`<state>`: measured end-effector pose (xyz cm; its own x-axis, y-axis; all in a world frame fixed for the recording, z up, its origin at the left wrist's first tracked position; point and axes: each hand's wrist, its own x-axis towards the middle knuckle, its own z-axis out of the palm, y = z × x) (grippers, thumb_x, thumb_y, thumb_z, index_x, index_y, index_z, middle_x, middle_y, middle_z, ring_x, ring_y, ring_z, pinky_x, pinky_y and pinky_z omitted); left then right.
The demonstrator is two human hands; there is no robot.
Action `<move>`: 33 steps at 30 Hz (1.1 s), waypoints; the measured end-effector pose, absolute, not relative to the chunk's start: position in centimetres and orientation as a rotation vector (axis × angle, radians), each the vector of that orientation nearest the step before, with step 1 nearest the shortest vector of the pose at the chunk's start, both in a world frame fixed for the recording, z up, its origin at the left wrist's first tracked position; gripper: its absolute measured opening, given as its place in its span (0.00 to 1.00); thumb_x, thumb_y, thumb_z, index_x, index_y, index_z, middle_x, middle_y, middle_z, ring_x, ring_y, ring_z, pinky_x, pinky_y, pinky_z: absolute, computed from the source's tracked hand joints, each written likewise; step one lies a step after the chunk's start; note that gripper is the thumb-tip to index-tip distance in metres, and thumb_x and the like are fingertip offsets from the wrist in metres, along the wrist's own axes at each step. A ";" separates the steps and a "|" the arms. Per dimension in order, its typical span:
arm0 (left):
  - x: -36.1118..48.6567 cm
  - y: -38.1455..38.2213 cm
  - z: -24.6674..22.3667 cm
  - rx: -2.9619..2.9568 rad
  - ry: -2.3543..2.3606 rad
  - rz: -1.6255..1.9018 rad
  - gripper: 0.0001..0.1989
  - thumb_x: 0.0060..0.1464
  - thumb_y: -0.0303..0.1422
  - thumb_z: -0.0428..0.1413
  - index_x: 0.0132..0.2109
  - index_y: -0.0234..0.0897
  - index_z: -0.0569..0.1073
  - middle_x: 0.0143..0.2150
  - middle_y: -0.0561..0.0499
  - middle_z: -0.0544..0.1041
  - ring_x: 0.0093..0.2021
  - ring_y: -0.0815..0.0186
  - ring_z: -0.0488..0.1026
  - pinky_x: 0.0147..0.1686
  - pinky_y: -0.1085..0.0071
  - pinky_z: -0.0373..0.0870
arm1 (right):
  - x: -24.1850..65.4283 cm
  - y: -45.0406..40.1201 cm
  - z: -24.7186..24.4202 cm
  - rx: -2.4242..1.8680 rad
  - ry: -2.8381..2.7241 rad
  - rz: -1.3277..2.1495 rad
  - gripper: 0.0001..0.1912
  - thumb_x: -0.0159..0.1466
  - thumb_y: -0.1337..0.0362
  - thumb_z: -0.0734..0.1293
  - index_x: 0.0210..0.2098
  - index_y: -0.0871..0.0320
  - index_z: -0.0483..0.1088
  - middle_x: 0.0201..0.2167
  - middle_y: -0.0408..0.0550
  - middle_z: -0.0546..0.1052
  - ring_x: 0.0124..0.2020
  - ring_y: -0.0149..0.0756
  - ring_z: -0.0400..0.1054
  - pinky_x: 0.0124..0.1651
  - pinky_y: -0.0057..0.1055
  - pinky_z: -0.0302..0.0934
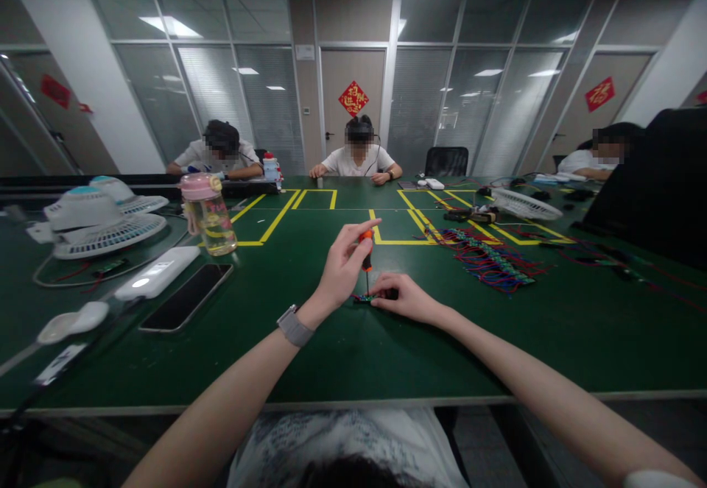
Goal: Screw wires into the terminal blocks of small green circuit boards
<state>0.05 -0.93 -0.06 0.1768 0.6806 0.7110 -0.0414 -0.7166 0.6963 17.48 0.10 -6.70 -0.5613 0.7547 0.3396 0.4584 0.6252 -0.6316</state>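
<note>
My left hand (345, 263) is closed round the orange and black handle of a screwdriver (367, 256), its index finger stretched over the top. The screwdriver stands upright, its thin shaft pointing down at a small green circuit board (363, 299) on the green table (309, 355). My right hand (406, 298) pinches the right side of that board, with fingertips close to the screwdriver's tip. A small dark part shows under the right fingers; its details cannot be made out.
Left: a phone (188, 298), a white power strip (157, 273), a drink bottle (208, 216) and white fans (104, 223). Right: a row of wired boards (489, 256), another fan (524, 204) and a black monitor (657, 186). Several people sit around the table.
</note>
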 end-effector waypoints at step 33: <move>0.2 -1.1 -0.1 1.791 0.610 1.614 0.17 0.61 0.35 0.50 0.55 0.41 0.70 0.47 0.46 0.73 0.41 0.67 0.73 0.40 0.69 0.74 | 17.5 0.1 -6.6 -0.938 -2.255 0.635 0.10 0.59 0.62 0.69 0.38 0.60 0.78 0.30 0.47 0.72 0.28 0.30 0.64 0.31 0.26 0.59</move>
